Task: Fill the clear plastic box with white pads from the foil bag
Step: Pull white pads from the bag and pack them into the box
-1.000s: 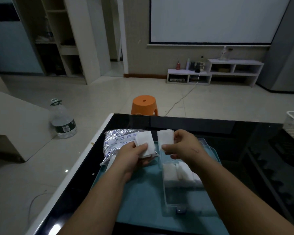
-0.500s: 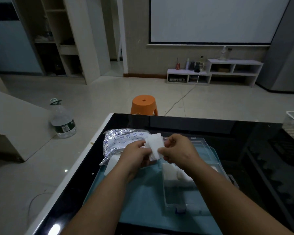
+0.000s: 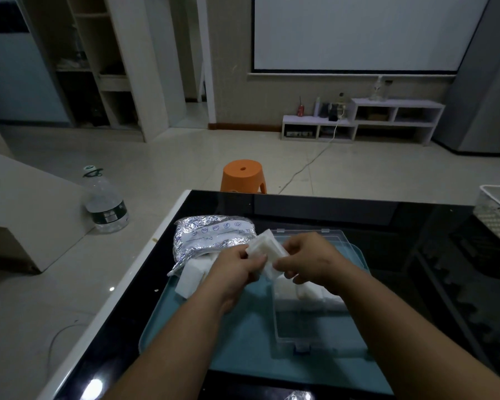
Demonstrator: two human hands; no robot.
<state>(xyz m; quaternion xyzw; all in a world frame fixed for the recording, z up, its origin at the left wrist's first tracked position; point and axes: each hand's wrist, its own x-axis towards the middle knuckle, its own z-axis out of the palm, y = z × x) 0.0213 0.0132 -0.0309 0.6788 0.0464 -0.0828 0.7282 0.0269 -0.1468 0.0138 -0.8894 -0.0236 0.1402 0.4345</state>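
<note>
Both hands meet over the teal tray (image 3: 185, 327). My left hand (image 3: 237, 267) and my right hand (image 3: 309, 261) pinch one stack of white pads (image 3: 267, 249) between them, just above the far end of the clear plastic box (image 3: 309, 327). The box lies open on the tray, its lid (image 3: 332, 241) tipped back. A few white pads (image 3: 298, 291) lie in its far part, partly hidden by my right hand. The crumpled foil bag (image 3: 211, 238) lies left of my hands, with more white pads (image 3: 191, 277) spilling from its mouth onto the tray.
The tray sits on a glossy black table (image 3: 416, 226) with a white left edge. A white mesh basket (image 3: 497, 217) stands at the far right. An orange stool (image 3: 243, 174) and a large water bottle (image 3: 106, 203) stand on the floor beyond.
One second ago each hand held its own pad stack, apart. The hands have come together, and the two stacks now form one, tilted and held lower over the box.
</note>
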